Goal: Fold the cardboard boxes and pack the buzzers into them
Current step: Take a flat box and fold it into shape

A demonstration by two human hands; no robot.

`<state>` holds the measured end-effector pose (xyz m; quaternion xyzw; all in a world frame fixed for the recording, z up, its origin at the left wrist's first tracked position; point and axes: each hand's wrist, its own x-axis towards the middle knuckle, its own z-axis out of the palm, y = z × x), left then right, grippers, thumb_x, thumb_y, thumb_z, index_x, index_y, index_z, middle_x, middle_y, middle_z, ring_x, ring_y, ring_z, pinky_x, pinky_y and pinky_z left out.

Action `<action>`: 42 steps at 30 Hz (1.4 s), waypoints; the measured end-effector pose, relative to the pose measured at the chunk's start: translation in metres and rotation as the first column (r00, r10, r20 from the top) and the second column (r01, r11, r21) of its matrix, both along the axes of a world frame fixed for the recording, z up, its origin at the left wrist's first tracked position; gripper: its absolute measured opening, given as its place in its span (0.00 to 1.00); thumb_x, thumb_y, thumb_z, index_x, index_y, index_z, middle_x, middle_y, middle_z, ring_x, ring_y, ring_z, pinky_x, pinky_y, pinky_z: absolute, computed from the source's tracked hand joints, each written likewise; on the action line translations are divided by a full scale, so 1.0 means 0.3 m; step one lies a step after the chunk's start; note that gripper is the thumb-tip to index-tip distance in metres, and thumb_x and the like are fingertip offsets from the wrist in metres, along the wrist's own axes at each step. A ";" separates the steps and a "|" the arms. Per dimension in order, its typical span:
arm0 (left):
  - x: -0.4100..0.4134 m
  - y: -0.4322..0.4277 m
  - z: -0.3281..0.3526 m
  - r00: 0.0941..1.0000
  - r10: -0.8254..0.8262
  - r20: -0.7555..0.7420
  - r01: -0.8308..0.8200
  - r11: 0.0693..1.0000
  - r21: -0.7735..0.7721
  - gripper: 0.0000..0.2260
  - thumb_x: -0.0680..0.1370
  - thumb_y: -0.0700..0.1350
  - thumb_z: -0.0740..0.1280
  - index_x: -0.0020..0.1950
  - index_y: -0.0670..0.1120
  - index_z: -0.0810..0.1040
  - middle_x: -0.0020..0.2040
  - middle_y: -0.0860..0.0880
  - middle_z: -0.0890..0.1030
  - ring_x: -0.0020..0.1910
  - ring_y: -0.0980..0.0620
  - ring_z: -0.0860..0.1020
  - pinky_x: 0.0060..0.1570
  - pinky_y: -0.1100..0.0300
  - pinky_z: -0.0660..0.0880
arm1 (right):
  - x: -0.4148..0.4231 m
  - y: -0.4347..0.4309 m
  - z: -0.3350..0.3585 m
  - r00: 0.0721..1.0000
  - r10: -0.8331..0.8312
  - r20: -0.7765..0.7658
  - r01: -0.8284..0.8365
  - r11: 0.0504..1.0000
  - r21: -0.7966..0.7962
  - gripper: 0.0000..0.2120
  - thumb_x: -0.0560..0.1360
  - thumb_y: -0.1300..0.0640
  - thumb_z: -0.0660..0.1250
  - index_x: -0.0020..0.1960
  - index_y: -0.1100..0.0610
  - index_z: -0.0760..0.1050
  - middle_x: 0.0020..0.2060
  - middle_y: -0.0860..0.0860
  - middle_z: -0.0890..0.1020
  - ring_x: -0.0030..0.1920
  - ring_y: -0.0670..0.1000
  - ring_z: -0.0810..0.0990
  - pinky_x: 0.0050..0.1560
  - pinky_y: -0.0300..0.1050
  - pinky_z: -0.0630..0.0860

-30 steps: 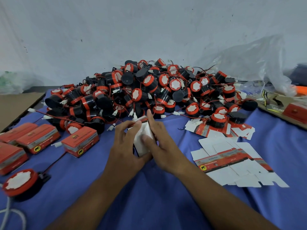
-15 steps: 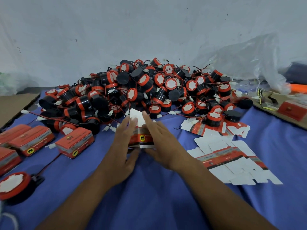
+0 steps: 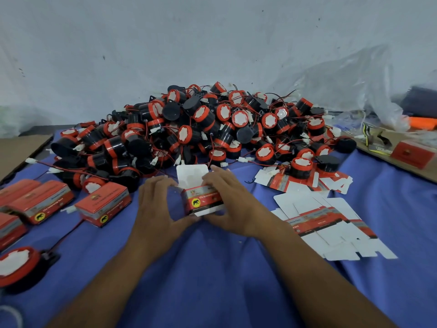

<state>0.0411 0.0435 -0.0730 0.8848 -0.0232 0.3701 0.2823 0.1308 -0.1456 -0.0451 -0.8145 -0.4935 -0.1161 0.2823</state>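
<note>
A small red cardboard box point(image 3: 201, 200) with a yellow elephant mark stands on the blue cloth at the centre, its white top flap up. My left hand point(image 3: 157, 207) holds its left side, thumb at the lower front corner. My right hand point(image 3: 228, 200) grips its right side and top edge. Behind lies a big pile of black and red buzzers point(image 3: 212, 129) with red wires. Flat unfolded box blanks point(image 3: 331, 223) lie to the right.
Several folded red boxes point(image 3: 104, 205) sit at the left. One loose buzzer point(image 3: 17, 266) lies at the near left. A clear plastic bag point(image 3: 343, 91) and a cardboard sheet with a red box point(image 3: 411, 152) are at the far right. Brown cardboard point(image 3: 16, 150) lies far left.
The white blank between my hands has been turned and shaped into a box with its red printed face toward me. Both hands have spread to its sides.
</note>
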 end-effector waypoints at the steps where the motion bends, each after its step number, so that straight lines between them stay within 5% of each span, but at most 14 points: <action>1: 0.001 0.005 -0.001 0.999 -0.009 -0.045 0.005 0.997 -0.082 0.34 0.64 0.63 0.77 0.62 0.48 0.69 0.59 0.55 0.68 0.59 0.51 0.68 0.58 0.50 0.71 | 0.004 -0.008 -0.001 0.999 -0.008 -0.032 0.008 1.000 0.008 0.28 0.71 0.53 0.77 0.66 0.60 0.71 0.65 0.55 0.73 0.71 0.55 0.66 0.71 0.45 0.64; 4: -0.002 0.027 -0.004 0.981 -0.133 -0.144 0.078 0.940 -0.333 0.30 0.63 0.67 0.76 0.61 0.61 0.70 0.58 0.62 0.76 0.56 0.59 0.75 0.54 0.58 0.74 | 0.010 -0.033 -0.002 0.992 -0.048 -0.114 0.054 0.997 0.053 0.33 0.71 0.45 0.77 0.70 0.54 0.70 0.65 0.49 0.75 0.62 0.42 0.68 0.64 0.26 0.59; 10: -0.006 0.025 0.021 0.947 -0.302 -0.112 0.205 0.835 -0.511 0.16 0.71 0.64 0.66 0.59 0.70 0.74 0.54 0.63 0.79 0.48 0.56 0.81 0.47 0.56 0.80 | -0.002 -0.019 -0.005 0.887 0.019 -0.462 0.127 0.951 0.282 0.23 0.73 0.41 0.73 0.66 0.43 0.76 0.58 0.37 0.80 0.59 0.37 0.75 0.58 0.29 0.69; 13: -0.008 0.022 0.030 0.941 -0.329 -0.084 0.208 0.753 -0.624 0.16 0.71 0.63 0.66 0.59 0.64 0.77 0.51 0.56 0.80 0.44 0.50 0.81 0.43 0.52 0.81 | -0.017 -0.007 -0.006 0.837 0.082 -0.542 0.109 0.944 0.311 0.20 0.74 0.42 0.71 0.64 0.44 0.77 0.59 0.40 0.80 0.61 0.41 0.77 0.62 0.38 0.74; 15: -0.009 0.025 0.033 0.935 -0.347 -0.078 0.189 0.670 -0.718 0.18 0.73 0.61 0.69 0.62 0.60 0.77 0.51 0.51 0.79 0.43 0.49 0.81 0.41 0.51 0.81 | -0.034 0.000 -0.001 0.827 0.088 -0.556 0.089 0.955 0.284 0.21 0.74 0.39 0.68 0.65 0.43 0.75 0.60 0.40 0.79 0.62 0.38 0.76 0.61 0.35 0.73; 18: -0.009 0.025 0.035 0.922 -0.382 -0.066 0.199 0.614 -0.764 0.17 0.73 0.56 0.72 0.60 0.57 0.80 0.51 0.50 0.79 0.41 0.46 0.80 0.37 0.52 0.80 | -0.053 0.009 0.008 0.847 0.053 -0.528 0.086 0.968 0.235 0.21 0.77 0.38 0.60 0.68 0.40 0.69 0.63 0.35 0.75 0.65 0.35 0.71 0.63 0.31 0.68; 22: -0.009 0.020 0.032 0.887 -0.459 -0.051 0.201 0.483 -0.852 0.20 0.67 0.58 0.78 0.54 0.52 0.79 0.48 0.50 0.80 0.40 0.50 0.79 0.32 0.54 0.78 | -0.066 0.010 -0.005 0.761 0.076 -0.645 0.073 0.977 0.203 0.30 0.77 0.33 0.52 0.77 0.39 0.56 0.71 0.35 0.64 0.75 0.41 0.58 0.75 0.45 0.59; 28: 0.000 0.016 0.029 0.886 -0.459 -0.071 0.169 0.462 -0.871 0.15 0.67 0.58 0.75 0.48 0.53 0.79 0.42 0.51 0.79 0.37 0.48 0.74 0.32 0.55 0.75 | -0.053 0.006 -0.007 0.686 0.132 -0.716 0.026 0.978 0.205 0.26 0.77 0.29 0.53 0.74 0.25 0.51 0.70 0.23 0.55 0.76 0.37 0.42 0.79 0.52 0.45; 30: 0.000 0.016 0.029 0.875 -0.482 -0.050 0.173 0.407 -0.897 0.11 0.72 0.56 0.75 0.47 0.51 0.79 0.42 0.48 0.79 0.38 0.47 0.74 0.30 0.56 0.75 | -0.048 0.015 0.009 0.562 0.247 -0.789 0.016 0.951 0.309 0.26 0.73 0.34 0.62 0.68 0.21 0.58 0.75 0.31 0.58 0.79 0.44 0.50 0.79 0.54 0.49; 32: -0.002 0.019 0.031 0.862 -0.508 0.002 0.183 0.306 -0.934 0.06 0.74 0.51 0.72 0.46 0.50 0.80 0.45 0.46 0.81 0.40 0.47 0.76 0.29 0.57 0.76 | -0.040 0.020 0.017 0.483 0.346 -0.804 0.021 0.914 0.405 0.26 0.68 0.42 0.64 0.65 0.24 0.67 0.75 0.36 0.65 0.71 0.43 0.64 0.74 0.46 0.58; 36: -0.005 0.024 0.036 0.850 -0.524 0.055 0.197 0.221 -0.955 0.04 0.73 0.46 0.69 0.46 0.48 0.78 0.49 0.44 0.81 0.44 0.46 0.79 0.31 0.56 0.78 | -0.044 0.032 0.010 0.567 0.310 -0.763 0.084 0.900 0.429 0.20 0.73 0.49 0.62 0.60 0.29 0.76 0.59 0.32 0.80 0.61 0.38 0.76 0.65 0.38 0.71; 42: -0.001 0.025 0.032 0.855 -0.515 0.062 0.204 0.226 -0.952 0.11 0.72 0.46 0.69 0.52 0.46 0.75 0.49 0.44 0.79 0.44 0.47 0.80 0.35 0.55 0.80 | -0.060 0.047 0.007 0.721 0.201 -0.663 0.097 0.918 0.383 0.19 0.77 0.50 0.57 0.61 0.30 0.72 0.54 0.29 0.78 0.55 0.36 0.75 0.55 0.30 0.70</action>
